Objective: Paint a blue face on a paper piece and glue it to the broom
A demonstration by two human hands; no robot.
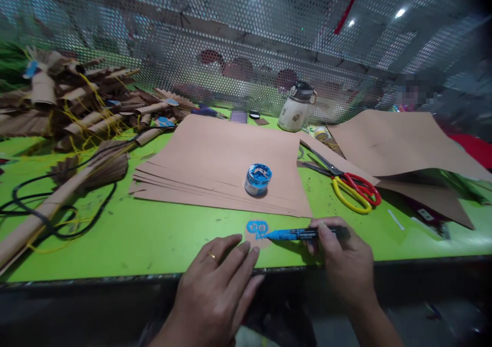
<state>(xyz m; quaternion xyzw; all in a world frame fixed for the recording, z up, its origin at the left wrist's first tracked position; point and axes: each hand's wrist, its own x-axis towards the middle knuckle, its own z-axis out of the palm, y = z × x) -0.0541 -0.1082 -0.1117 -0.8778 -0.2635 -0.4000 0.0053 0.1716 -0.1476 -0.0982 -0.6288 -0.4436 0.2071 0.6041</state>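
Note:
Near the front edge of the green table lies a small round brown paper piece [252, 238] with a blue face-like drawing on it. My right hand [342, 257] grips a blue and black permanent marker [295, 233], its tip touching the drawing. Fingers stretched out, my left hand [221, 280] rests at the lower left rim of the paper piece, with a ring on one finger. Just beyond, an open jar of blue paint [258, 180] stands on a stack of brown paper sheets [215, 152].
Scissors with red and yellow handles [355, 190] lie on the right. Behind them are more brown sheets [392, 139] and a white jug with a dark lid [295, 107]. Rolled paper pieces with yellow string [82, 93] pile up at left, beside a black cord [57, 229].

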